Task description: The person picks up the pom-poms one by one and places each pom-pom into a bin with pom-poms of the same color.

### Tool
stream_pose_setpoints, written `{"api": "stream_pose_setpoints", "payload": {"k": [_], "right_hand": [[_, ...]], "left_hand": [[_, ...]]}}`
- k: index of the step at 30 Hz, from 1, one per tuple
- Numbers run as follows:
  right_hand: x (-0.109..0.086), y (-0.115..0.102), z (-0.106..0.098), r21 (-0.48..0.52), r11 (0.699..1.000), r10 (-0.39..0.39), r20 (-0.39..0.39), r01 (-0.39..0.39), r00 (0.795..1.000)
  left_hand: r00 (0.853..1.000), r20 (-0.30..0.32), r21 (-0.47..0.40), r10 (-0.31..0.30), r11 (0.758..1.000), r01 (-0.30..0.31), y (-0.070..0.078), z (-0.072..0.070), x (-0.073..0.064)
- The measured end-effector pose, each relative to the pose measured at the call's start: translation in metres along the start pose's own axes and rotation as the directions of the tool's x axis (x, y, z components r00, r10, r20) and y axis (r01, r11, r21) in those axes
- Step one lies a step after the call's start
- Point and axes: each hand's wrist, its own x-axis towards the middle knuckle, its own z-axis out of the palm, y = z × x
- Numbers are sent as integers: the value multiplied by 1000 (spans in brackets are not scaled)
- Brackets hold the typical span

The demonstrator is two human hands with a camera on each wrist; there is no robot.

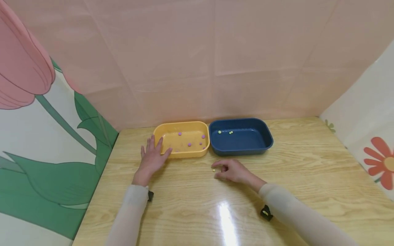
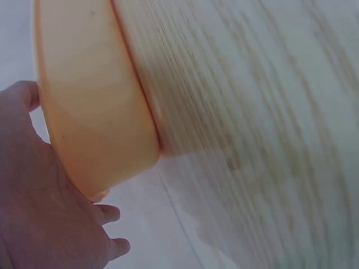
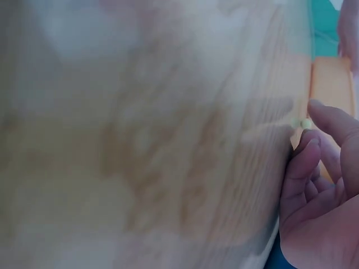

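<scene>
A yellow tray [image 1: 187, 154] stands on the table, with several small purple beads [image 1: 189, 145] in it. My left hand [image 1: 152, 161] lies over its near left corner with the fingers spread, the thumb by the front rim. Close to the front of the blue tray [image 1: 241, 152], my right hand [image 1: 234, 172] is low over the tabletop. Its thumb and forefinger stand apart on either side of a small yellow-green bead [image 1: 214, 170]. In the right wrist view that bead [image 3: 305, 123] sits on the table by the fingertips, and the other fingers are curled in.
Inside the blue tray are a few yellow-green beads [image 1: 219, 132]. The two trays stand side by side near a pink cloth backdrop [image 1: 184, 78]. A shiny wood-grain table [image 1: 184, 212] lies beneath both arms. Each wrist carries a small black device [image 1: 266, 213].
</scene>
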Motion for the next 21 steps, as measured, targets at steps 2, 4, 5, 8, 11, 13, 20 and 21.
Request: {"api": "stream_pose_setpoints", "payload": {"k": [2,4,5,8,11,13,20,21], "right_hand": [[1,0,0,-51,999,-4,4,5,1000],[3,0,0,-81,997,11,12,-9,1000],[4,0,0,-91,996,20,16,-19,1000],[6,1,0,-99,993,59,25,-56,998],[7,2,1,-97,993,74,32,-70,997],[7,2,1,-87,994,70,37,-66,997],[8,2,0,-32,995,101,44,-99,994],[7,2,0,-20,994,104,48,-103,993]], "left_hand": [[1000,-3,0,1,1000,-1,0,0,0],[1000,0,0,1,1000,-1,-1,0,0],[1000,-2,-3,-1,1000,1,-1,1,0],[1000,-3,-6,0,1000,0,-1,1,-1],[1000,1,-6,-3,1000,3,-1,1,-1],[1000,5,0,-4,1000,4,-1,1,-1],[1000,1,-10,4,1000,-4,0,-1,-1],[1000,2,-8,4,1000,-4,0,-1,-1]]}}
